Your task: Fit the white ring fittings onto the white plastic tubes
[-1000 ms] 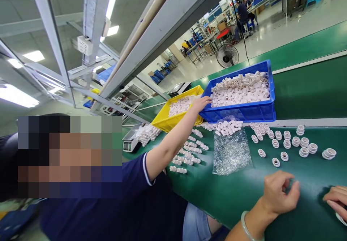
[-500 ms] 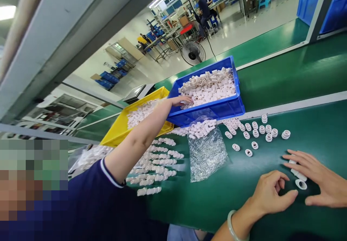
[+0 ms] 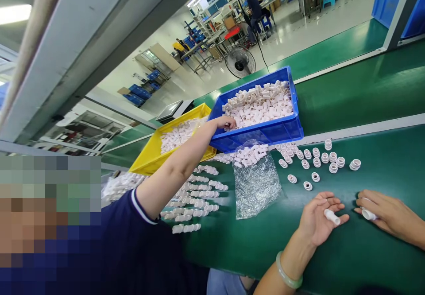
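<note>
My left hand (image 3: pixel 317 222) is turned palm up above the green bench, its fingers curled round a white plastic pipe fitting (image 3: pixel 332 217) that pokes out past the thumb. To its right, my right hand (image 3: pixel 387 217) is closed over another white tubular fitting (image 3: pixel 368 215), with the ring-shaped end showing below the fingers. A small gap separates the two hands. Beyond them, several short white ring fittings (image 3: pixel 333 157) stand scattered on the bench top.
At the left a co-worker's arm (image 3: pixel 181 164) reaches into a blue crate (image 3: pixel 259 131) of white fittings. A yellow crate (image 3: pixel 141 162) stands beside it. A clear plastic bag (image 3: pixel 257 188) and rows of joined fittings (image 3: pixel 199 204) lie on the bench (image 3: pixel 239 246).
My left hand has turned palm up and now holds a fitting. My right hand's fingers have closed over the white fitting beneath them. The co-worker's fingers have curled in the blue crate.
</note>
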`<state>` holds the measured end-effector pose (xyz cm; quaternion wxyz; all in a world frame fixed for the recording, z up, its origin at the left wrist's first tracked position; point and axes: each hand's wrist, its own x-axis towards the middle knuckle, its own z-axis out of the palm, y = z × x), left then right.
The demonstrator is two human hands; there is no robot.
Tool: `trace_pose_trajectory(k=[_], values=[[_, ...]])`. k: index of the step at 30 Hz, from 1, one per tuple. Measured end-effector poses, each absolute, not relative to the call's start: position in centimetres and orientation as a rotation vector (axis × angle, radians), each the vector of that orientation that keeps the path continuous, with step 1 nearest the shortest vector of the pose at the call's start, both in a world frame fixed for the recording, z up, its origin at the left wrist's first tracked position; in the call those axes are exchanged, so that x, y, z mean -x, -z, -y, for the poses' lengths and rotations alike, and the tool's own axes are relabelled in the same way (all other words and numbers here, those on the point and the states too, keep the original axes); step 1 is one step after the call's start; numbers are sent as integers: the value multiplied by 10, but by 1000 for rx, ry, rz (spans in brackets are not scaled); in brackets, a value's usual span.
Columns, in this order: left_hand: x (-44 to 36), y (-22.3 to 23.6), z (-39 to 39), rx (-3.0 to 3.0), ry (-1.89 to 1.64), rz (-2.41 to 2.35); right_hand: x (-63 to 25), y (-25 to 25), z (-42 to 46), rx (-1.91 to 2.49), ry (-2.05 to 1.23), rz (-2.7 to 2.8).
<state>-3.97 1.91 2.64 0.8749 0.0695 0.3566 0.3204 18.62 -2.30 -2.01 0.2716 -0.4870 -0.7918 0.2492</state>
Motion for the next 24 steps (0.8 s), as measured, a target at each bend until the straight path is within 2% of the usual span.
trace_pose_trajectory(k=[4,8,10,14,24], values=[[39,-27,-15,-246,-611,-701,-188,14,20,1412,-1038,1911],[35,-26,-11,-349,-597,-738,-192,2,13,1369,-1636,1160],[34,-26,-10,-381,-601,-748,-194,-7,11,1261,-1820,867],[33,-27,-10,-442,-662,-798,-196,-17,11,1093,-1983,571],[33,-26,-8,-827,-787,-900,-185,-6,16,621,-2433,263]])
